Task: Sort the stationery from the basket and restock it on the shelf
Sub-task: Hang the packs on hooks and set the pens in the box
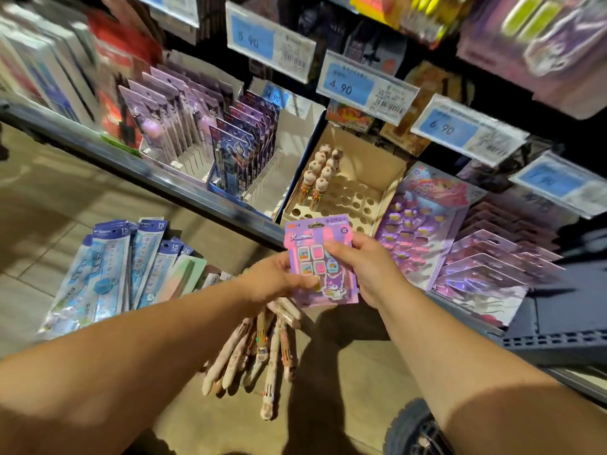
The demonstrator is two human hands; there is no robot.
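Card held above the shelf (164,178) edge. Right hand (364,267) pinches the purple card pack (320,257), thumb on its front, seemingly to read it. Left hand (276,280) steadies its corner, fingers curled round a pen bundle (262,343), likely kept for the holed box (368,165).

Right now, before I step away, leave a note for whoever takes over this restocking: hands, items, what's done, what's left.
Left hand: grips the pen bundle and steadies the Kuromi pack at its left edge.
Right hand: pinches the pack, thumb on its front.
Done: a few pens stand in the pen box on the shelf; most holes empty.
Ruler packs: fanned at the left, below the shelf.
To do: shelve the pack, slot the pens, then the rulers.
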